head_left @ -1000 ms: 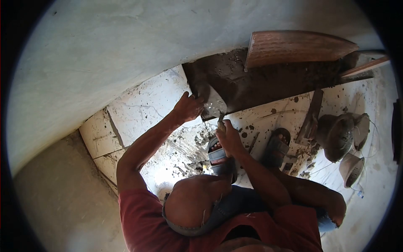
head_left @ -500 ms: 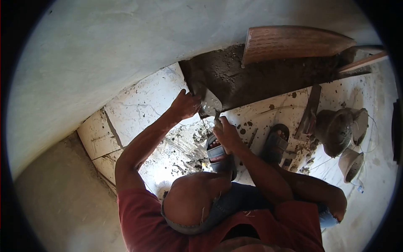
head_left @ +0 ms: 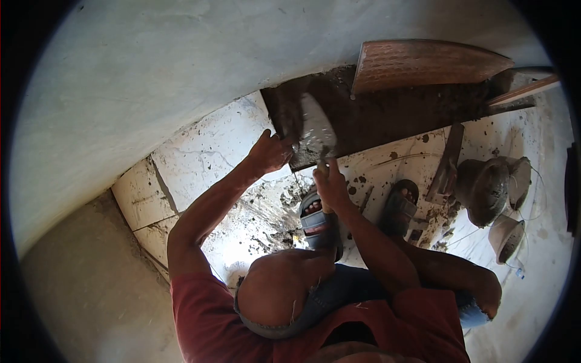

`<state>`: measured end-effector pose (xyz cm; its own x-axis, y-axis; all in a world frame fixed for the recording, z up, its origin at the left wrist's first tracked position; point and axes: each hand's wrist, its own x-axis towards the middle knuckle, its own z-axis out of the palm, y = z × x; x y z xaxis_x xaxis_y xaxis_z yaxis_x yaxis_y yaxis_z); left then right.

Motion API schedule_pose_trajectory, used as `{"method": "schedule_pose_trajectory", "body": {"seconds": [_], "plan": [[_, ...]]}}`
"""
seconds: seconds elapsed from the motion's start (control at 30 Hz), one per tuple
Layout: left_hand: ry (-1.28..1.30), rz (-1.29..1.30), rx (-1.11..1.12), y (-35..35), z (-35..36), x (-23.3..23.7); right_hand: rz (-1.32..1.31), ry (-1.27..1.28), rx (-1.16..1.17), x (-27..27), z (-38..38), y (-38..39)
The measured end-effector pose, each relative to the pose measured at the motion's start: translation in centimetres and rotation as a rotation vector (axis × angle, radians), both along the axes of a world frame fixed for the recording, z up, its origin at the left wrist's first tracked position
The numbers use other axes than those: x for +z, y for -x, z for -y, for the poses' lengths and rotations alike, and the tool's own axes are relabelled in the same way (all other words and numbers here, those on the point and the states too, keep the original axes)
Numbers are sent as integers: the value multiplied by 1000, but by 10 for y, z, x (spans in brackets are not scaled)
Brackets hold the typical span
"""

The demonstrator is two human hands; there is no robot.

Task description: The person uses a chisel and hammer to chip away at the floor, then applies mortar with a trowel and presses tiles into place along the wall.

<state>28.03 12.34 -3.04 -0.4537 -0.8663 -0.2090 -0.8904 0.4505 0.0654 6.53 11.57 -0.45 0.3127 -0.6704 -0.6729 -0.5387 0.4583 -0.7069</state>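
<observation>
My right hand (head_left: 331,189) is wrapped around the handle of a trowel (head_left: 317,126). Its pointed metal blade lies over a strip of dark wet mortar (head_left: 405,118) along the wall. At the strip's left end is my left hand (head_left: 270,153), close to the edge of a white floor tile (head_left: 209,136). The left fingers are curled in, and what they hold, if anything, is hidden. Smears and crumbs of mortar cover the white tiles around my feet.
A brown tile (head_left: 430,65) leans on the wall above the mortar. To the right lie a mortar-stained wooden strip (head_left: 448,160), a dirty bucket (head_left: 482,190) and a smaller container (head_left: 506,237). My sandaled feet are on the tiles below the strip.
The trowel has moved up and right from beside my left hand, its blade now pointing toward the wall. My left hand has stayed nearly still.
</observation>
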Motion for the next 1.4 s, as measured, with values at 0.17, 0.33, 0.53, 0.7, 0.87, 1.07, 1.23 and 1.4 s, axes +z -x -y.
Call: {"method": "schedule_pose_trajectory", "body": {"seconds": [0.17,0.33,0.53,0.7,0.87,1.07,1.23,1.4], "plan": [[48,11,-58,-1,7,2,28,72,97,-15,-7,-3],[52,-38,-72,-4,7,0,13,172,154,-21,-7,-2],[-7,0,-67,-2,7,-2,37,184,274,-12,-5,-7],[-56,-20,-6,0,4,-1,73,151,217,-19,-10,-5],[-105,-1,-4,0,8,1,99,191,280,-28,-3,-3],[-115,61,-14,1,7,0,69,141,189,-27,2,-10],[16,-13,2,1,7,0,127,255,278,-30,20,-17],[-47,-13,-18,-1,5,-4,70,116,361,-10,69,4]]}}
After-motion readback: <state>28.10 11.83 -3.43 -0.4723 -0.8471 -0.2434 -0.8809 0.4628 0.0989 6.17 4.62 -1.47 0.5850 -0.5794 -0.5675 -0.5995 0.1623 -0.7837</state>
